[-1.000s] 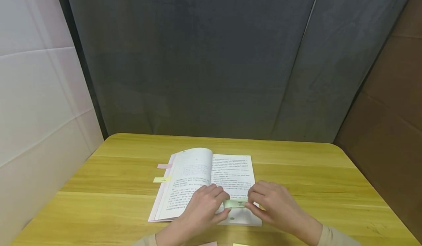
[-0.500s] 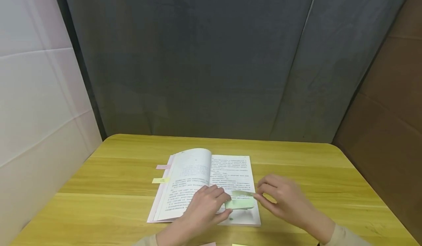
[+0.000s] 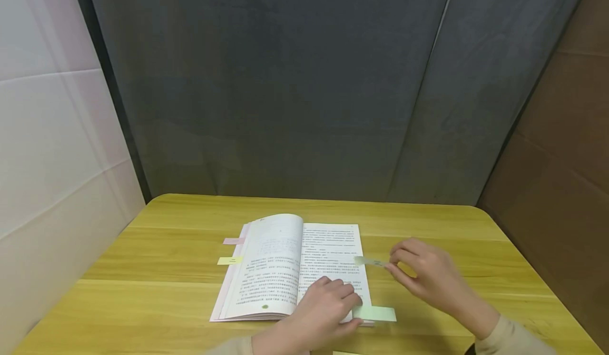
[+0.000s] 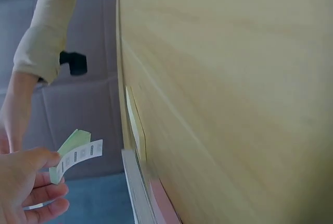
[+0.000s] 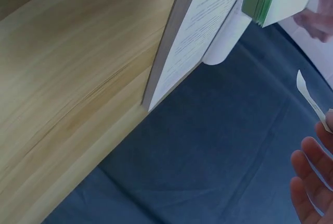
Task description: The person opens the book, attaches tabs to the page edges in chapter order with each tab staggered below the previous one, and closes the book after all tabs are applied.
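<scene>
My left hand (image 3: 328, 307) pinches a pad of green sticky notes (image 3: 380, 313) by one end, above the lower right corner of an open book (image 3: 276, 270). In the right wrist view the pad's stacked leaves (image 5: 255, 2) show at its end. My right hand (image 3: 430, 275), off to the right of the pages, pinches one end of a single green sticky note (image 3: 371, 262). That strip is apart from the pad, its free end reaching over the book's right edge. Thumb and forefinger hold it; the other right-hand fingers (image 5: 312, 156) are loosely bent.
Pink (image 3: 233, 240) and yellow (image 3: 230, 261) sticky tabs stick out from the book's left edge. On the wooden table (image 3: 142, 281), a yellow pad (image 4: 135, 122) and a pink pad (image 4: 164, 203) lie near the front edge. A dark curtain (image 3: 285, 90) hangs behind the table.
My right hand has peeled a green note off the pad and moved right and away with it. My left hand has shifted right with the pad, uncovering more of the left page.
</scene>
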Demonstrator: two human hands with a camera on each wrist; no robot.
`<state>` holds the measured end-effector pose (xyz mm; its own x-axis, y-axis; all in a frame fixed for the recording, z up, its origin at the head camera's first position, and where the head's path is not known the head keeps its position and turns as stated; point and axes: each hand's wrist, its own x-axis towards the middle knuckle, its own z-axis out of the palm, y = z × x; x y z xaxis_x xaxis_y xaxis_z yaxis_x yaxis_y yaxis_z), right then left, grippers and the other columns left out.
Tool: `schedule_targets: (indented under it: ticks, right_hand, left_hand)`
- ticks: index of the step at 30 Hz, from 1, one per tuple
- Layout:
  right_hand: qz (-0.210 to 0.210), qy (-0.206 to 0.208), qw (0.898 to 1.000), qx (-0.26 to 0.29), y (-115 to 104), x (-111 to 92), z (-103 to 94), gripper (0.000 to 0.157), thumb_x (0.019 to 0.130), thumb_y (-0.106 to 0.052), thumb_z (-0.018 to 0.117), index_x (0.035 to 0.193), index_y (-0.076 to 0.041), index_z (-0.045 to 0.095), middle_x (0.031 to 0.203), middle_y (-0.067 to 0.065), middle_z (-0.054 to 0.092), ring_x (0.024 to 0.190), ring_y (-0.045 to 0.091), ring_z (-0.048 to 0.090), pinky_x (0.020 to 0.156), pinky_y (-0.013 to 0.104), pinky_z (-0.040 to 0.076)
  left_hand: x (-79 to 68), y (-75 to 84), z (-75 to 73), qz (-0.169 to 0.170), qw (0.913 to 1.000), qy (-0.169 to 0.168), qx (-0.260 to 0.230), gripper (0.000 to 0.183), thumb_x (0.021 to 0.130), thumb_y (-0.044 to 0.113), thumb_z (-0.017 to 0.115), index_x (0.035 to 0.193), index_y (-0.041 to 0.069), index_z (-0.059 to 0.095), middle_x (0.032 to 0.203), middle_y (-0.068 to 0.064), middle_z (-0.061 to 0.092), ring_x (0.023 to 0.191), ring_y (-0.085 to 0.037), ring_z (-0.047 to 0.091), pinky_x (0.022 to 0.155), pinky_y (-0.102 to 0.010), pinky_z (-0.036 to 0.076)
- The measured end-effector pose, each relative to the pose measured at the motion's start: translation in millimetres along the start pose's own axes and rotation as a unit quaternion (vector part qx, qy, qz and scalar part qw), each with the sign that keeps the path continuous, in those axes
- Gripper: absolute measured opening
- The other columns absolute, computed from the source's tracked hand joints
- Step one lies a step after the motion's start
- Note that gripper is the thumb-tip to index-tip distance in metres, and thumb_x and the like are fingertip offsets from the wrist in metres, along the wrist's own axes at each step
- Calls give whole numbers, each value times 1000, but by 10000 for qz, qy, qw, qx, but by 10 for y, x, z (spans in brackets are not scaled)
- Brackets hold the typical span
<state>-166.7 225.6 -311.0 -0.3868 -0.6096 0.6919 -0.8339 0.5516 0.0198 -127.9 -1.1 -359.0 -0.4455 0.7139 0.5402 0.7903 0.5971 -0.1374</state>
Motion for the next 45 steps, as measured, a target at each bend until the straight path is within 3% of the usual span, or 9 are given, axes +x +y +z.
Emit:
schedule_targets:
  ticks: [5, 11, 18, 29, 36, 45]
  right_hand:
    - [143, -20, 9998, -105, 88, -59, -9, 24, 85, -34, 53, 72, -16, 61, 80, -7, 57, 68, 7, 53, 51, 23, 44]
    - [263, -26, 9995, -148, 190, -133, -28, 18, 82, -31, 58, 72, -17, 61, 79, -7, 56, 67, 7, 53, 48, 20, 41]
    - [387, 40, 9989, -254, 305, -209, -59, 10, 76, -25, 67, 73, -18, 61, 79, -8, 56, 66, 8, 53, 43, 18, 37]
    - [580, -17, 9977, -355, 424, -305, -54, 12, 69, -18, 72, 72, -19, 61, 78, -8, 57, 63, 9, 53, 41, 17, 36]
    - [750, -84, 9963, -421, 466, -336, -40, 13, 67, -16, 73, 71, -18, 61, 77, -8, 57, 63, 10, 53, 40, 18, 36]
    - [937, -249, 9940, -497, 468, -353, -22, 13, 67, -17, 73, 71, -19, 61, 77, -8, 57, 62, 9, 53, 39, 17, 33]
  left_hand:
    - [96, 119, 52, 346, 9993, 35, 147, 21, 71, 42, 65, 78, 22, 63, 70, 14, 51, 62, -1, 45, 55, -13, 27]
    - [175, 247, 123, 609, 9970, -228, 419, 20, 72, 45, 62, 72, 25, 59, 65, 16, 45, 59, 0, 41, 53, -13, 24]
    - [239, 355, 188, 776, 9965, -205, 245, 20, 74, 43, 60, 65, 26, 55, 59, 16, 37, 52, 1, 30, 53, -14, 16]
    - [298, 449, 264, 1021, 9917, -756, 215, 28, 82, 50, 49, 72, 27, 61, 59, 16, 40, 51, 2, 32, 50, -14, 17]
    - [333, 499, 323, 1102, 9842, -1342, 336, 32, 84, 54, 42, 75, 29, 61, 61, 17, 42, 53, 1, 31, 52, -14, 20]
    - [363, 601, 381, 1010, 9764, -1888, 290, 38, 85, 59, 34, 80, 32, 62, 67, 20, 48, 56, 2, 34, 58, -15, 27]
